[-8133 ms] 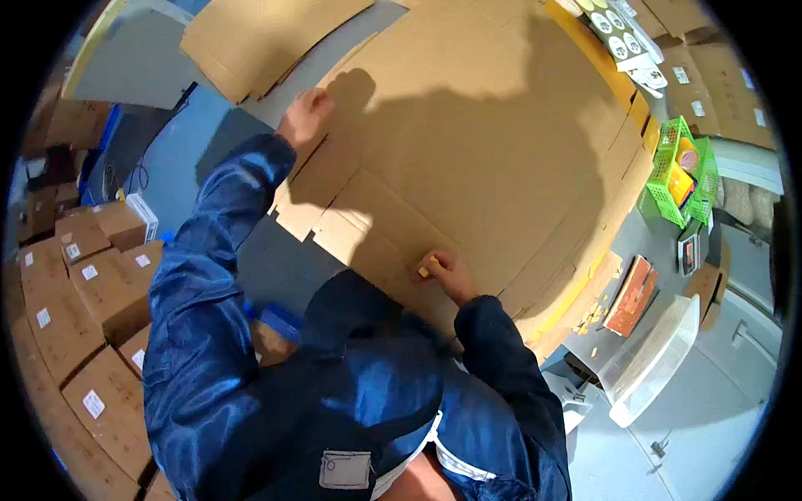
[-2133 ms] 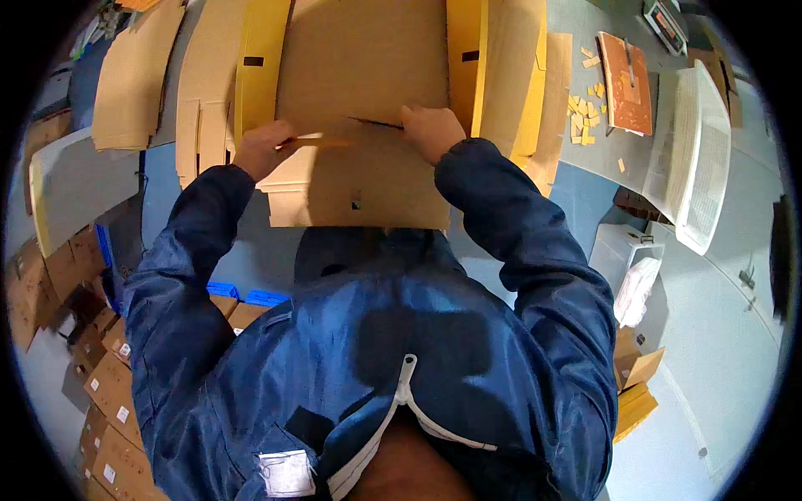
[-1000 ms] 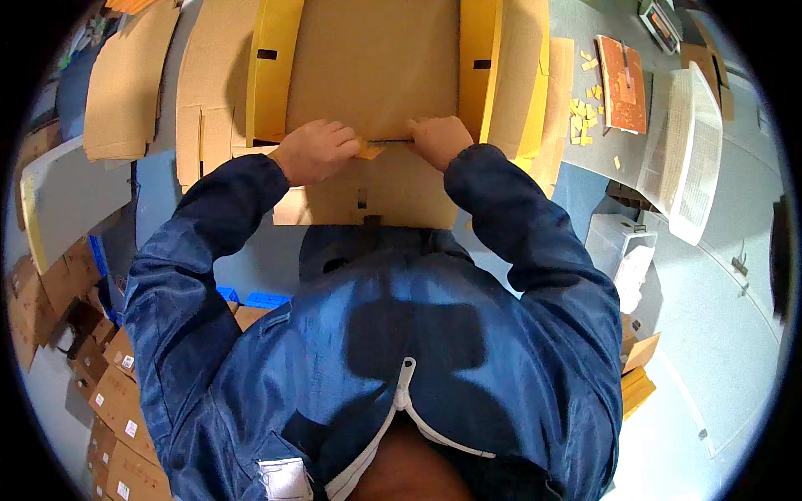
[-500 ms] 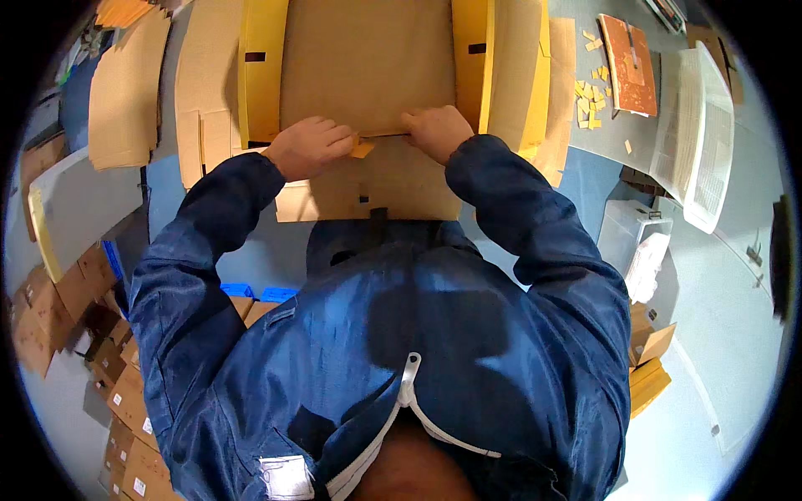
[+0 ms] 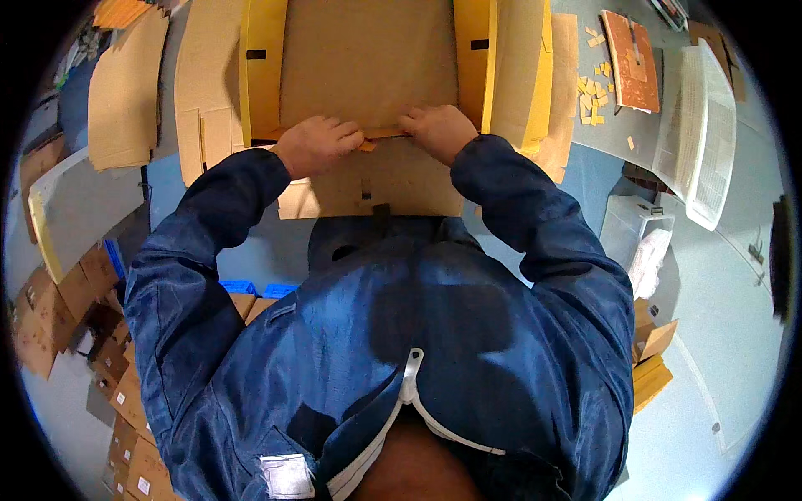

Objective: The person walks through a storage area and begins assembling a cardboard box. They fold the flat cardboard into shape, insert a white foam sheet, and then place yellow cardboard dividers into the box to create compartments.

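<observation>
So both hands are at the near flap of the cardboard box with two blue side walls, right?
Not quite: the head view shows two yellow side walls, not blue. The left hand and right hand are at the near flap of the cardboard box.

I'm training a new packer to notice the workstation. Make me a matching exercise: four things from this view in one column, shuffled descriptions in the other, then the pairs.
Things
1. Box
2. Orange bit
3. Yellow bits
4. Basket

Descriptions
A. White, toward the picture's right
B. Scattered beside the red-brown board
C. Brown base between yellow walls
D. At the left hand

Pairs: 1-C, 2-D, 3-B, 4-A
</observation>
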Demonstrator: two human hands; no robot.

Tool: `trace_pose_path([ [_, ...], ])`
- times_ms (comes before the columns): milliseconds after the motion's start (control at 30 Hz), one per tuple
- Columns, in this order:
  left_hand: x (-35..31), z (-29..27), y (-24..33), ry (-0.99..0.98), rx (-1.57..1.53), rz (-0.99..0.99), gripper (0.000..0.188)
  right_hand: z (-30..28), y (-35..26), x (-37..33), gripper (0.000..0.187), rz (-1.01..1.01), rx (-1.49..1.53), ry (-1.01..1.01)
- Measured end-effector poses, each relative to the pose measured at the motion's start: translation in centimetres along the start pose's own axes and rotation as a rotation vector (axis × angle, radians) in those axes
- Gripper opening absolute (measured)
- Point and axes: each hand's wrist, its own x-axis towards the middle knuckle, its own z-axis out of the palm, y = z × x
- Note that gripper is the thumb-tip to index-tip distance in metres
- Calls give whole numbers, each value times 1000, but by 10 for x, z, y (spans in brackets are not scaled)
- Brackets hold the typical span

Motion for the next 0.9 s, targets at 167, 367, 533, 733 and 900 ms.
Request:
trace_pose_path([
  [167,3,6,-10,33,-67,-26,19,-9,-8,0,14,-42,-5,17],
  [367,-3,2,-12,225,-111,13,15,3,-1,2,17,-31,29,38],
  [533,-2,-2,-18,428,-129,-112,16,-3,0,2,15,-12,47,13],
  [733,6,11,-17,152,-39,0,20,-5,-5,0,13,-10,-9,26],
  [900,4,10,-31,196,-108,-267,22,-7,2,2,11,53,64,49],
])
